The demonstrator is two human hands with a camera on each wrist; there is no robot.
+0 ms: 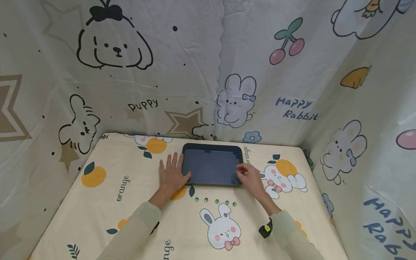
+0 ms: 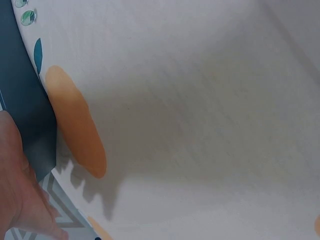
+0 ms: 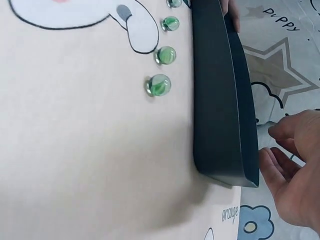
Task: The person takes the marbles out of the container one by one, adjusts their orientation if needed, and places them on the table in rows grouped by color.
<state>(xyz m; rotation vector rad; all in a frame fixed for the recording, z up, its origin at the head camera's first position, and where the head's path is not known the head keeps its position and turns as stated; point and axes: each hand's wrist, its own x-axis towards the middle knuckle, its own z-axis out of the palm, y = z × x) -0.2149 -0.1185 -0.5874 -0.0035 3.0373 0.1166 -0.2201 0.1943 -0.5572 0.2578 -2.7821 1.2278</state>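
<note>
A dark blue-grey rectangular tray (image 1: 211,168) lies near the back of the cloth-covered surface. Small dark blue pieces (image 1: 236,155) sit inside its far right corner, and others along the far wall. My left hand (image 1: 172,175) is flat with spread fingers at the tray's left side, thumb by the near left corner. At the right side my right hand (image 1: 250,178) has bent fingers by the rim; in the right wrist view a gap shows between thumb and forefinger. Several green glass marbles (image 3: 158,85) lie in a row in front of the tray.
The cream cloth (image 1: 136,220) carries printed oranges and rabbits. Hanging printed fabric (image 1: 188,68) closes off the back and both sides, right behind the surface's far edge. A dark device with a yellow-green mark (image 1: 265,229) is at the right wrist.
</note>
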